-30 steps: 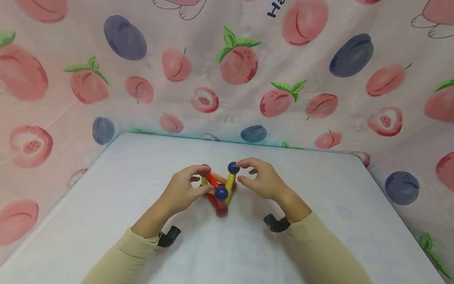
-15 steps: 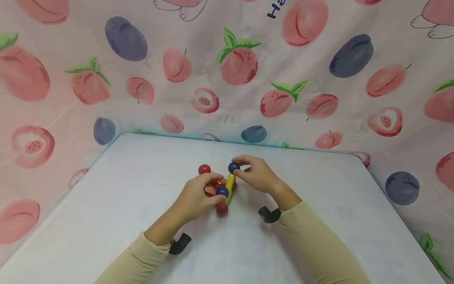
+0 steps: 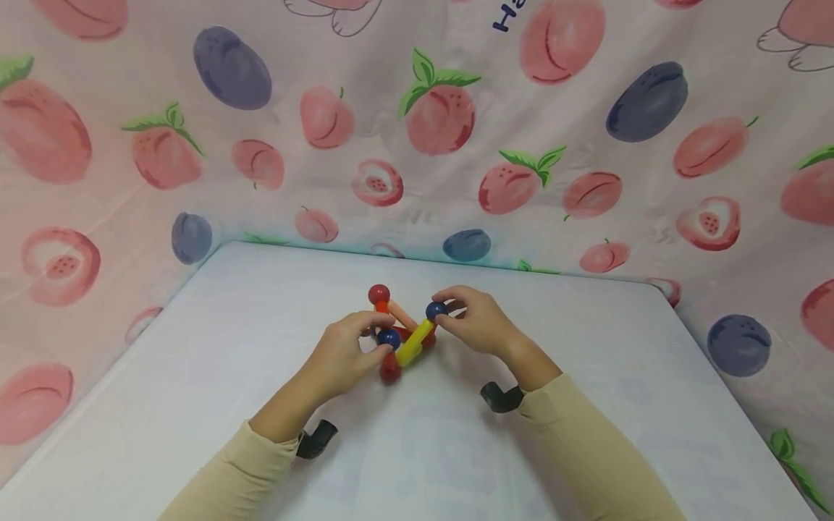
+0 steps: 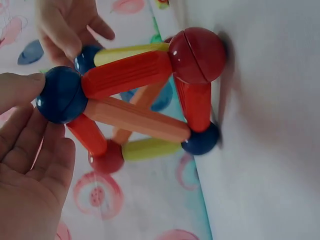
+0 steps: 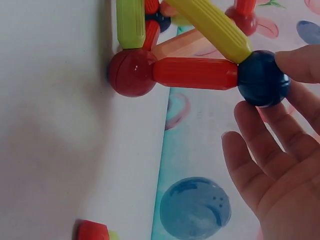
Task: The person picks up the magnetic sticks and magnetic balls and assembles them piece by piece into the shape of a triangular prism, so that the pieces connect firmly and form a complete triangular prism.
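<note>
A toy frame of magnetic rods and balls stands on the white table between both hands. My left hand (image 3: pixel 335 358) pinches a blue ball (image 4: pixel 61 94) at its near upper corner with thumb and fingers. Another blue ball (image 5: pixel 263 78), at the upper right corner, is pinched by my right hand (image 3: pixel 478 322). A yellow rod (image 3: pixel 415 342) slopes up to that ball, and a red rod (image 5: pixel 195 73) joins it to a dark red ball (image 5: pixel 132 72) on the table. A red ball (image 3: pixel 378 294) tops the far left corner. In the head view, the left fingers hide part of the frame.
A small red and yellow-green piece (image 5: pixel 93 231) lies on the table at the edge of the right wrist view. Behind the white tabletop (image 3: pixel 586 347) hangs a fruit-patterned cloth (image 3: pixel 417 145). Black curved wrist mounts (image 3: pixel 502 397) stick out under the sleeves.
My left hand has moved from the far left corner onto the near blue ball. My right thumb has closed onto its ball. The frame has turned and its near corner has shifted left.
</note>
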Available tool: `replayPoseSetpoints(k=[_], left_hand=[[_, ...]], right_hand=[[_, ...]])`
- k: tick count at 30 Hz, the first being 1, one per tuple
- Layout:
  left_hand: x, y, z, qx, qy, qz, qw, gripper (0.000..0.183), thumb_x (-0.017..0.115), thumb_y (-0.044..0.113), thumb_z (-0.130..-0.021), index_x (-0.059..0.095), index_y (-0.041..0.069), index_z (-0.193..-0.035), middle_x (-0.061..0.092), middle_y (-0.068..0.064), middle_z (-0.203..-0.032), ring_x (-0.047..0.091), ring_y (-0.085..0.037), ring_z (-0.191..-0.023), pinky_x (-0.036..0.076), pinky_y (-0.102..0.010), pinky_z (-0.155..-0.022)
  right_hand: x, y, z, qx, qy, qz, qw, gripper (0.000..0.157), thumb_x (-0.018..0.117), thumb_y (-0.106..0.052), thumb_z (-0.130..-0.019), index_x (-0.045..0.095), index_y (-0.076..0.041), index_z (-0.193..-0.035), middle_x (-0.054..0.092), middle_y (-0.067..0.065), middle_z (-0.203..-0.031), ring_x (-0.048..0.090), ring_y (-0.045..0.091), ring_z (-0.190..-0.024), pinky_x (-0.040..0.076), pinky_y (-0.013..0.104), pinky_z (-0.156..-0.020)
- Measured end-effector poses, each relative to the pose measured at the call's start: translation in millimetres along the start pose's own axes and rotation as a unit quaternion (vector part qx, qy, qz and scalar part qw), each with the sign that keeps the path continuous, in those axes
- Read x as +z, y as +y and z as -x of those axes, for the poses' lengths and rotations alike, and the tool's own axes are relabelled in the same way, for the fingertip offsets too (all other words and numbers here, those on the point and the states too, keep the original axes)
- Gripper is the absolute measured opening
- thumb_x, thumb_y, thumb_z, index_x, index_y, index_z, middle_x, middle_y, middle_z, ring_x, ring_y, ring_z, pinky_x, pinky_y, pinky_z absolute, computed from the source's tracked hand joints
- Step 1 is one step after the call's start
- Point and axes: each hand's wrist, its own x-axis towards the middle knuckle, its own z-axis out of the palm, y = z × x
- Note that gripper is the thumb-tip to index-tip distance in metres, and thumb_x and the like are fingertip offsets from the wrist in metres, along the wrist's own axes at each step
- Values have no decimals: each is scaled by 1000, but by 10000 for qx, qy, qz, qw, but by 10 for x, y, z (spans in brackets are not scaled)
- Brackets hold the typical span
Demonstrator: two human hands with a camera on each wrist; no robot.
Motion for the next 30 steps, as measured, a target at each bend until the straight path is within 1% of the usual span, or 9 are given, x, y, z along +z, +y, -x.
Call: replayPoseSetpoints(k=[3,7,12,18,30], left_hand=[[-44,-68,-10,-92,40,34,9999,33,78,2,-86,67,3,-118,69,-6,-110,63,-23,-104,56,-41,-89],[-92,-153,-27,-333,76,194,9992,31,75,2,-88,66,3,-118,69,-8,-111,63,-24,-107,54,-42,-92],[-129,-200,-46,-502,53,268,9984,31,72,1,-91,65,2,-121,68,-10,-113,63,-26,-109,53,-44,-94],[-126,-210,-54,-597,-48,356,9976,30,71,1,-92,65,1,-121,68,-10,-114,62,-27,-110,51,-44,-97],[-90,-146,-75,-678,-91,265,9973,32,74,4,-90,65,3,-121,68,-9,-114,62,-26,-111,52,-45,-96]], right_hand=[[-10,15,20,-51,-29,-38,10000,34,68,-13,-94,64,-4,-127,64,9,-123,63,25,-108,54,40,-93],[-11,7,54,-13,-114,-70,9999,33,69,-14,-94,65,-5,-125,64,7,-120,63,24,-106,56,39,-89],[2,-19,98,-65,-160,-136,9998,31,71,-14,-93,66,-5,-122,65,6,-115,64,23,-102,56,37,-86],[24,-6,94,-182,-83,-117,9997,32,71,-14,-93,66,-4,-123,65,7,-115,64,22,-101,56,37,-89],[31,-29,70,130,-55,-113,9998,34,70,-19,-94,65,-6,-125,65,7,-118,64,24,-103,57,36,-85]])
